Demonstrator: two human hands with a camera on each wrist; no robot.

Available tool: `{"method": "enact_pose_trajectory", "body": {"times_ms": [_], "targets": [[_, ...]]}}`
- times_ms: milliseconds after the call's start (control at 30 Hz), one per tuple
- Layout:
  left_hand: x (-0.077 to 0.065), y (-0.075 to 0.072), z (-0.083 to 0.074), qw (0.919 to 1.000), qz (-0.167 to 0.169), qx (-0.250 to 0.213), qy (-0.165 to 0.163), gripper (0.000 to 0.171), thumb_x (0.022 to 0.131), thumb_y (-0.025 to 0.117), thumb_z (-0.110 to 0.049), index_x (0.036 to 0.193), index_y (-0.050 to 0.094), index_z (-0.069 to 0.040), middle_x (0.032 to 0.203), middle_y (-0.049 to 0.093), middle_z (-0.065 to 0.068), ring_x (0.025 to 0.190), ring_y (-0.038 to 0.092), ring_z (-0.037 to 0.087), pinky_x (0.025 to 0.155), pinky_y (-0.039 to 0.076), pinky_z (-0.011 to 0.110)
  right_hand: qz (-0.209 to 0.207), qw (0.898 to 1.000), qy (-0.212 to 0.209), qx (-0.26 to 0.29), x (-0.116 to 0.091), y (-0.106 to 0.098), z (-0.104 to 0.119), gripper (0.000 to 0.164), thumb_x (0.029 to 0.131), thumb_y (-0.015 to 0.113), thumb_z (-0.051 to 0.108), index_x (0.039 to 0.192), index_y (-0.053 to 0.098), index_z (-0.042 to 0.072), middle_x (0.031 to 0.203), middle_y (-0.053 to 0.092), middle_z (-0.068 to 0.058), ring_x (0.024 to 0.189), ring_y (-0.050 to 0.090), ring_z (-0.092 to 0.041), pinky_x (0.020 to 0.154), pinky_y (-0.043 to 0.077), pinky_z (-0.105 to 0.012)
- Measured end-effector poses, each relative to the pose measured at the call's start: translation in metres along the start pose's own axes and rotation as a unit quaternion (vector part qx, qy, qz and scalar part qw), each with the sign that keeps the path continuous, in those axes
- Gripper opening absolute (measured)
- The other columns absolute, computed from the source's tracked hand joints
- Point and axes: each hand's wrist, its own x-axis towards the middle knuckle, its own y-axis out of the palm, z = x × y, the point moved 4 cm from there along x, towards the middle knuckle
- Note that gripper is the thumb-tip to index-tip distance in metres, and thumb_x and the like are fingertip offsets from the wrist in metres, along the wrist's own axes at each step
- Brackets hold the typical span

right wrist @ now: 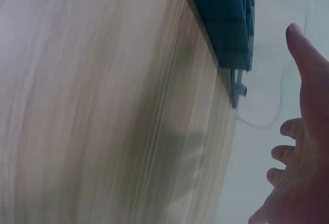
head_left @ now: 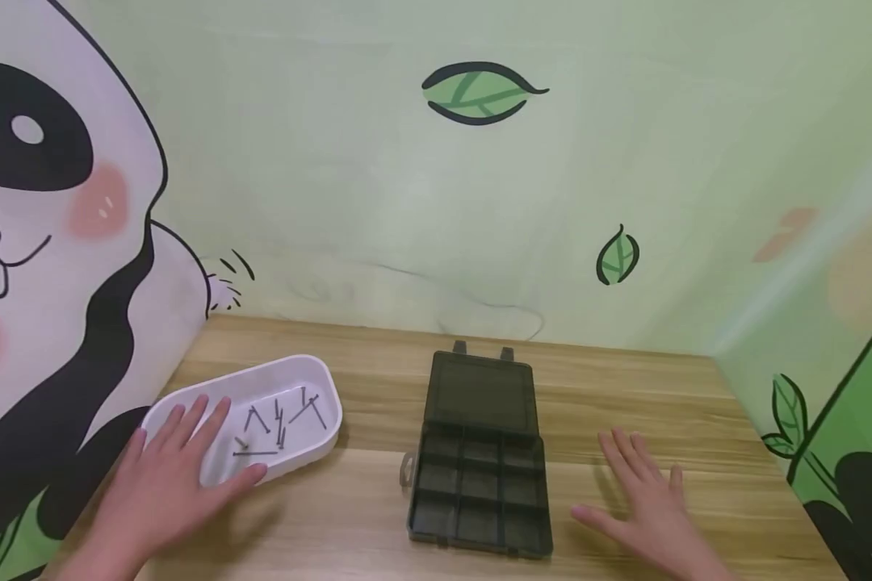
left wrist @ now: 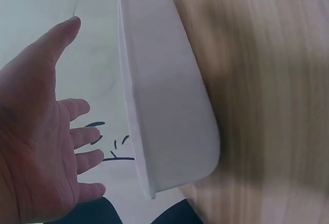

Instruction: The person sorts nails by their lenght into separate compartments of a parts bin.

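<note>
My left hand point(head_left: 167, 488) is spread over the near left part of a white tray point(head_left: 327, 440), its fingers straight and holding nothing. Several screws or nails point(head_left: 279, 424) lie scattered in the tray. In the left wrist view the tray's side wall point(left wrist: 164, 90) faces the palm, with a gap between them. A black compartment box point(head_left: 480, 484) stands at the middle of the table with its lid point(head_left: 483, 391) laid back. To its right, my right hand point(head_left: 650, 504) hovers palm down above the wood, fingers spread and nothing in them.
The wooden table point(head_left: 378, 379) runs back to a pale green wall point(head_left: 334, 161) painted with a panda point(head_left: 127, 282) and leaves point(head_left: 480, 93). A small loop-shaped tab point(head_left: 406, 470) sticks out at the box's left side. Another painted wall point(head_left: 843, 339) borders the table on the right.
</note>
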Motion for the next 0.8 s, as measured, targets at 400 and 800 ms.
{"method": "enact_pose_trajectory", "body": {"times_ms": [400,800], "targets": [[0.023,-0.024,0.005,0.9996,0.022,-0.015,0.006,0.109,0.085,0.07,-0.078,0.158,0.046,-0.001,0.158,0.045,0.032,0.141,0.045,0.056,0.106,0.039,0.074,0.029,0.994,-0.049,0.089,0.007,0.017,0.036,0.113,0.082,0.088,0.054,0.169,0.029,0.012,0.172,0.028,-0.024,0.152,0.03,-0.055,0.112,0.027,-0.082],[0.046,-0.027,0.015,0.9955,0.078,-0.053,0.004,0.107,0.081,0.074,-0.078,0.155,0.051,-0.005,0.149,0.054,0.032,0.13,0.055,0.054,0.093,0.047,0.073,0.067,0.988,-0.042,0.132,0.004,0.041,0.047,0.12,0.081,0.086,0.059,0.172,0.019,0.02,0.176,0.02,-0.018,0.155,0.028,-0.054,0.108,0.037,-0.079]]}}
